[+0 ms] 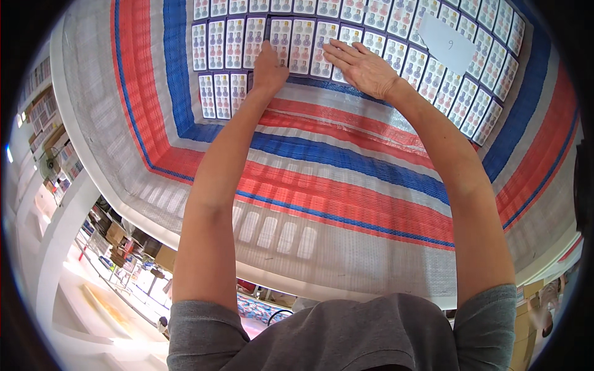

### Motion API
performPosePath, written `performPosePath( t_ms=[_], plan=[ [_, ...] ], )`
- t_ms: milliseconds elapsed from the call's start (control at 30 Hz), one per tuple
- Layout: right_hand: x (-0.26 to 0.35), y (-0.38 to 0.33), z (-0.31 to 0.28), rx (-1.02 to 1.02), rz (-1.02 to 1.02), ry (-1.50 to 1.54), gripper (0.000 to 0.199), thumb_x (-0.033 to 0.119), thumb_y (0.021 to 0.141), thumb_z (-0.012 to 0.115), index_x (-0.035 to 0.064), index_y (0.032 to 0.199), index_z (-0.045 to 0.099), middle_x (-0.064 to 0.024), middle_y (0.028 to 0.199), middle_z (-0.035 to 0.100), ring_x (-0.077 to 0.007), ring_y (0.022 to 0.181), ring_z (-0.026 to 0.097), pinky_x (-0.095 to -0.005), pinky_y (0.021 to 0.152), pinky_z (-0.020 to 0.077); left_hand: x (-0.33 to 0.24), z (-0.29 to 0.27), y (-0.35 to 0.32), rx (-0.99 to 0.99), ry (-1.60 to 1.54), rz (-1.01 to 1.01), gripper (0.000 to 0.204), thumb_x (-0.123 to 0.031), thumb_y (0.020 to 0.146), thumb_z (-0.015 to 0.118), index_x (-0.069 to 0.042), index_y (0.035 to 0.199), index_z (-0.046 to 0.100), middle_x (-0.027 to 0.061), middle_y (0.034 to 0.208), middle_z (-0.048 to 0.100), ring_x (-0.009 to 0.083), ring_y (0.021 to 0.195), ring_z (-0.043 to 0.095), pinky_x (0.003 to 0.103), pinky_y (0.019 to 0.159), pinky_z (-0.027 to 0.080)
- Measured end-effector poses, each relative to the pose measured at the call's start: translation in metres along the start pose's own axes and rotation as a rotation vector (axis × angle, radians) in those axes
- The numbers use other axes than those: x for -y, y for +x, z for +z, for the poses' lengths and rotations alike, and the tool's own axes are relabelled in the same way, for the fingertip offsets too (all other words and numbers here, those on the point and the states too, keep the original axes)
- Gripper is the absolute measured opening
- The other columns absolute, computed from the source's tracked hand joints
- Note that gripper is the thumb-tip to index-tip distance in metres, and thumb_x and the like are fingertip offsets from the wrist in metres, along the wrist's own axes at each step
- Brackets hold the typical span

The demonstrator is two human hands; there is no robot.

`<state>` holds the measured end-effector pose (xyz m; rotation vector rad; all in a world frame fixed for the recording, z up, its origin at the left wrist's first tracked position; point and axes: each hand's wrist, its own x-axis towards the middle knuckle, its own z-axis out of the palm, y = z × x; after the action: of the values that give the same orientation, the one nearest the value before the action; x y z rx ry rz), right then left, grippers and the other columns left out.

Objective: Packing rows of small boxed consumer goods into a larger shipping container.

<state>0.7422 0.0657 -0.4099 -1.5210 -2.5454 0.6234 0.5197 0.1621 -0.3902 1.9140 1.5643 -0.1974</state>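
Observation:
Rows of small flat boxes, each white-faced with a purple border and printed little bottle shapes, lie on the far part of the covered table. My left hand is at the near row, with its index finger along the left edge of one box and its thumb by that box's lower end. The other fingers are curled and partly hidden. To the right, my right hand rests flat on neighbouring boxes, fingers stretched out and holding nothing.
A striped red, blue and white woven sheet covers the table. A white paper slip lies over boxes at the right. Three boxes form a shorter row at the left. The table's pale rim curves around the near left.

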Motion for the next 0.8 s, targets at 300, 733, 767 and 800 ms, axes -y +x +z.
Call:
performPosePath(
  t_ms=[300,733,767,800],
  plan=[
    [-0.001,-0.002,0.000,0.042,0.004,-0.078,0.046,0.017,0.090,0.039,0.0094,0.135,0.029,-0.0028,0.143,0.023,-0.0178,0.132,0.021,-0.0377,0.108,0.0221,-0.015,0.003,-0.047,0.013,0.172,-0.007,0.081,-0.007,0.067,0.066,-0.007,0.132,0.017,0.0287,0.103,0.047,0.0441,0.092,0.053,0.046,0.081,0.044],
    [-0.001,-0.004,0.010,-0.001,0.014,-0.005,0.050,0.014,0.086,0.046,0.0084,0.134,0.031,-0.0035,0.142,0.025,-0.0189,0.131,0.023,-0.0374,0.107,0.0246,-0.016,-0.105,-0.109,0.166,-0.267,0.005,0.062,-0.006,0.074,0.059,0.004,0.128,0.030,0.0259,0.112,0.049,0.0311,0.101,0.052,0.037,0.082,0.044],
    [-0.001,-0.002,0.005,-0.009,0.017,-0.012,0.050,0.014,0.086,0.046,0.0084,0.134,0.031,-0.0035,0.142,0.025,-0.0189,0.131,0.023,-0.0374,0.107,0.0246,-0.024,-0.110,-0.104,0.161,-0.264,0.014,0.062,-0.006,0.074,0.059,0.004,0.128,0.030,0.0259,0.112,0.049,0.0311,0.101,0.052,0.037,0.082,0.044],
    [-0.002,-0.003,0.002,0.003,0.004,-0.023,0.051,0.014,0.085,0.047,0.0081,0.133,0.031,-0.0036,0.142,0.025,-0.0190,0.131,0.023,-0.0375,0.107,0.0246,-0.031,-0.109,-0.096,0.231,-0.386,-0.102,0.062,-0.006,0.075,0.060,0.004,0.129,0.031,0.0231,0.115,0.049,0.0264,0.103,0.051,0.035,0.084,0.043]
  ],
)
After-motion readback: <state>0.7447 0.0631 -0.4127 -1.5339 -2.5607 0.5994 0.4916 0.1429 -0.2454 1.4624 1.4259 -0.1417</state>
